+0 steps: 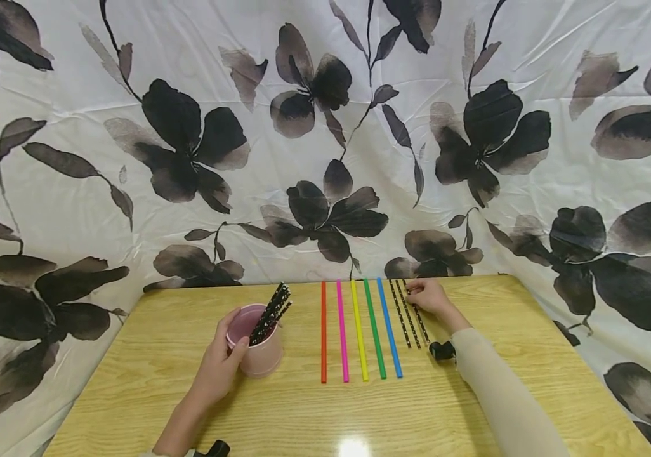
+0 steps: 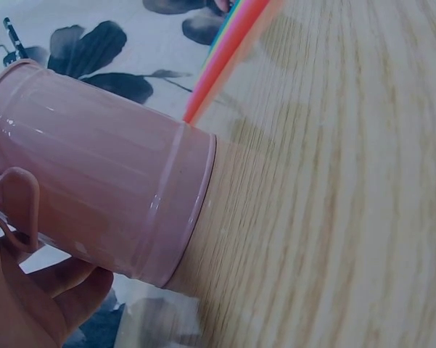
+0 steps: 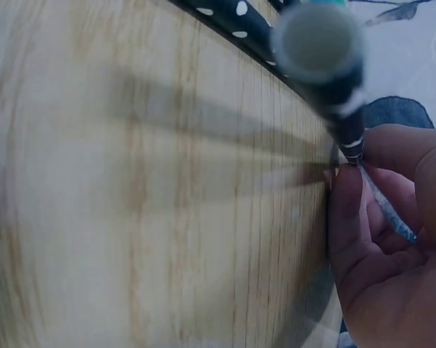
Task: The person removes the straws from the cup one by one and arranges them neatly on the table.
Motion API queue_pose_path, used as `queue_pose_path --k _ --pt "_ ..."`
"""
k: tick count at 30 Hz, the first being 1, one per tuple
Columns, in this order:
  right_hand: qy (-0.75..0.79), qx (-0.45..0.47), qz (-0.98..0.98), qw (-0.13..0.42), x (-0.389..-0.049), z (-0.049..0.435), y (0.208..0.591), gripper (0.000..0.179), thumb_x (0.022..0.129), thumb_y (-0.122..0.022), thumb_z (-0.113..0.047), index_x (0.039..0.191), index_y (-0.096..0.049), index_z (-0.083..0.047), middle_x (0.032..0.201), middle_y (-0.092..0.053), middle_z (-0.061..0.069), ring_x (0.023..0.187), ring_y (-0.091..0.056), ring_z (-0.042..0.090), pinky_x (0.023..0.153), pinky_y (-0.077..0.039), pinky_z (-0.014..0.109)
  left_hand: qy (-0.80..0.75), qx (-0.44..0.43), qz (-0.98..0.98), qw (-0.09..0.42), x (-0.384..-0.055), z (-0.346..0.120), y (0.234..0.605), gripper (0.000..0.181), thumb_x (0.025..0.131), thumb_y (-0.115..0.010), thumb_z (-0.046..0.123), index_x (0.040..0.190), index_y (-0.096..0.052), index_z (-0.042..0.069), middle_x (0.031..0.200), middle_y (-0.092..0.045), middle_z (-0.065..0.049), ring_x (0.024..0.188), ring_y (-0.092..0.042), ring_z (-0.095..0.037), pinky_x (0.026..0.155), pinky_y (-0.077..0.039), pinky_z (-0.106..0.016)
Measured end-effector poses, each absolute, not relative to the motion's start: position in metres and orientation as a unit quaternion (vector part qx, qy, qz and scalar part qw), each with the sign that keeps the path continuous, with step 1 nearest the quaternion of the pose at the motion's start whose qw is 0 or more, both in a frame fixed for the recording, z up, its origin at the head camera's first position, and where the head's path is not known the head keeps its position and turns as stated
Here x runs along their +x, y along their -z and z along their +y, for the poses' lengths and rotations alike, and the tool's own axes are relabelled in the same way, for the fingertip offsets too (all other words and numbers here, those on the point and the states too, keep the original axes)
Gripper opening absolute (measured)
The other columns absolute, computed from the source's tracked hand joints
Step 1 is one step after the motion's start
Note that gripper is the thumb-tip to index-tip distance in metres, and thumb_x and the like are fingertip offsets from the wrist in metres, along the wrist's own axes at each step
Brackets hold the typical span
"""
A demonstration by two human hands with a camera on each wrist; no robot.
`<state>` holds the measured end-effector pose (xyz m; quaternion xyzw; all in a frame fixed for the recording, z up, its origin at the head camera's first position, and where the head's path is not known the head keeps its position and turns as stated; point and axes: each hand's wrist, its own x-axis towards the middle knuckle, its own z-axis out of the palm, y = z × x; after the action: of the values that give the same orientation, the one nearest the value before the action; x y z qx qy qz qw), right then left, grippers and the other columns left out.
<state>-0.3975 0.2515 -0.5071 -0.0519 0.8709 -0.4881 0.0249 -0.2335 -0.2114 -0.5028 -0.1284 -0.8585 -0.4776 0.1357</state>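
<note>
Evidently for steadiness, left hand (image 1: 221,363) grips pink mug (image 1: 263,360), nine o'clock from coloured sticks (image 1: 359,330); right hand (image 1: 431,298), two o'clock, pinches black polka-dot straw (image 1: 420,325), seemingly keeping it straight.

Creased cloth (image 1: 314,152) hangs at twelve o'clock; the wood-grained table (image 1: 302,412) gleams at six; the cup (image 1: 263,360) looks smooth, glossy.

Pink cup (image 1: 263,358) here, white-dotted black straws (image 1: 269,317) leaning inside, two more straws (image 1: 400,314) lying side by side, a third straw (image 1: 421,327) pinched alongside
</note>
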Motion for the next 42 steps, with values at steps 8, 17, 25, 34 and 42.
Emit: queue_pose_path --k 8,17,25,34,42 --pt "0.484 -0.040 0.874 0.026 -0.4008 0.2528 0.5103 0.034 0.085 -0.068 0.002 0.117 -0.061 0.011 0.093 -0.064 0.017 0.074 -0.060 0.020 0.060 -0.050 0.028 0.482 -0.133 -0.855 0.139 -0.2348 -0.2112 0.5033 0.056 0.103 -0.049 0.023 0.153 -0.023 0.018 0.146 -0.041 -0.016 0.130 -0.043 -0.033 0.096 -0.031 -0.013" --pt "0.491 -0.057 0.869 0.006 -0.3987 0.2557 0.5138 0.026 0.081 -0.069 -0.001 0.106 -0.067 0.006 0.084 -0.065 0.013 0.069 -0.060 0.021 0.058 -0.050 0.031 0.480 -0.127 -0.857 0.138 -0.2348 -0.2108 0.5032 0.056 0.103 -0.049 0.025 0.152 -0.023 0.018 0.145 -0.041 -0.015 0.130 -0.043 -0.032 0.097 -0.032 -0.017" --pt "0.472 -0.021 0.882 0.004 -0.4008 0.2524 0.5150 0.028 0.084 -0.067 0.000 0.111 -0.066 0.007 0.090 -0.066 0.015 0.072 -0.061 0.022 0.060 -0.049 0.029 0.486 -0.126 -0.855 0.130 -0.2354 -0.2092 0.5022 0.056 0.103 -0.049 0.024 0.153 -0.022 0.017 0.147 -0.039 -0.015 0.132 -0.041 -0.033 0.101 -0.035 -0.051" --pt "0.463 -0.016 0.886 0.000 -0.3997 0.2517 0.5143 0.027 0.084 -0.068 0.000 0.110 -0.066 0.007 0.088 -0.066 0.013 0.070 -0.061 0.019 0.060 -0.050 0.029 0.490 -0.125 -0.853 0.124 -0.2350 -0.2100 0.5015 0.058 0.103 -0.049 0.021 0.153 -0.020 0.018 0.148 -0.038 -0.016 0.132 -0.040 -0.034 0.101 -0.035 -0.053" --pt "0.456 -0.011 0.890 0.002 -0.3996 0.2521 0.5163 0.028 0.084 -0.068 -0.002 0.110 -0.067 0.005 0.088 -0.067 0.012 0.070 -0.062 0.019 0.061 -0.050 0.030 0.485 -0.125 -0.855 0.131 -0.2338 -0.2103 0.5030 0.056 0.103 -0.049 0.023 0.152 -0.023 0.018 0.146 -0.040 -0.015 0.131 -0.042 -0.033 0.103 -0.036 -0.032"
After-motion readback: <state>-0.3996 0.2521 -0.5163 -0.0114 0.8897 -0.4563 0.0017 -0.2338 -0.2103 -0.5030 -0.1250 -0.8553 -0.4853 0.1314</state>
